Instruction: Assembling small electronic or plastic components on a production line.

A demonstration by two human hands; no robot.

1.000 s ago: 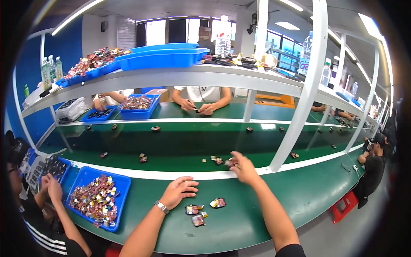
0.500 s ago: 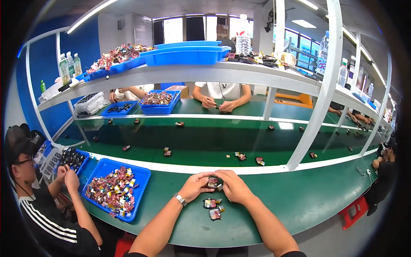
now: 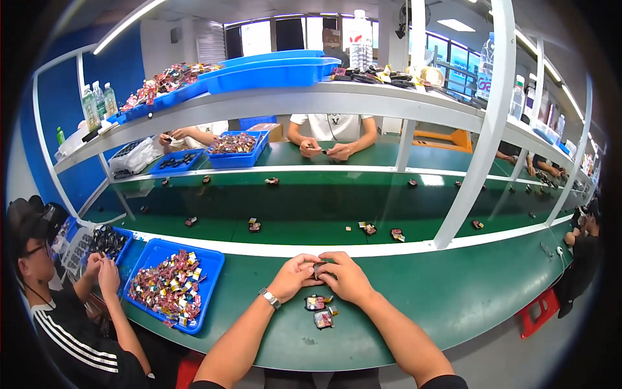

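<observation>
My left hand [image 3: 295, 277] and my right hand [image 3: 346, 277] meet over the green bench [image 3: 466, 305], both pinching one small dark part [image 3: 319, 268] between their fingertips. A watch sits on my left wrist [image 3: 269, 298]. Just below my hands lie two small red-and-black parts [image 3: 320, 310] on the bench surface. A blue tray [image 3: 202, 292] heaped with several colourful small parts stands to my left, within arm's reach.
A person in a black striped shirt [image 3: 78, 337] works at my left over another blue tray [image 3: 111, 241]. The green conveyor belt [image 3: 311, 214] beyond the white rail carries scattered small parts. Other people sit across. White posts [image 3: 476, 149] hold an upper shelf with blue trays.
My right hand has come back from reaching over the rail to the belt and joined my left hand. Both now hold a small part together in front of me.
</observation>
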